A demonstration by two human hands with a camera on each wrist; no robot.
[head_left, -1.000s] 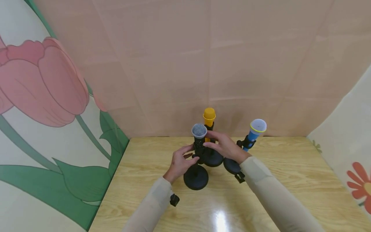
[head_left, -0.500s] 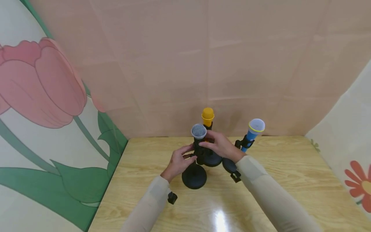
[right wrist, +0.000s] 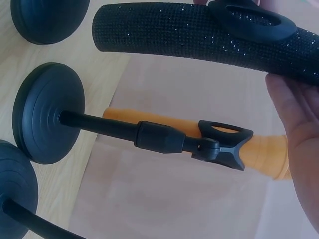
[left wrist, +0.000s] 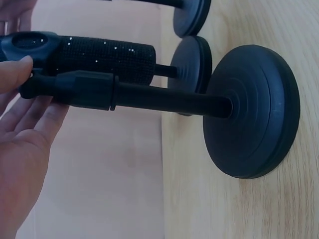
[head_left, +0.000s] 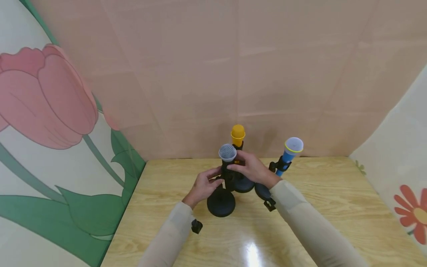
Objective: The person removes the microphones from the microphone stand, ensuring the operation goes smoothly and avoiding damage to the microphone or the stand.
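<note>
Obstructed and cropped parts around my grip.
Left wrist view: the edge cuts off the head of the black microphone [left wrist: 109, 56]; my left hand [left wrist: 24, 144] is cropped, some fingertips hidden behind the stand [left wrist: 164, 101]. Right wrist view: my right hand [right wrist: 303, 137] is cropped and covers the top of the yellow microphone [right wrist: 264, 152].

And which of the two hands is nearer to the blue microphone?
Right. The right hand is at the black microphone, left of the blue microphone; the left hand is farther left, at the black microphone's stand.
</note>
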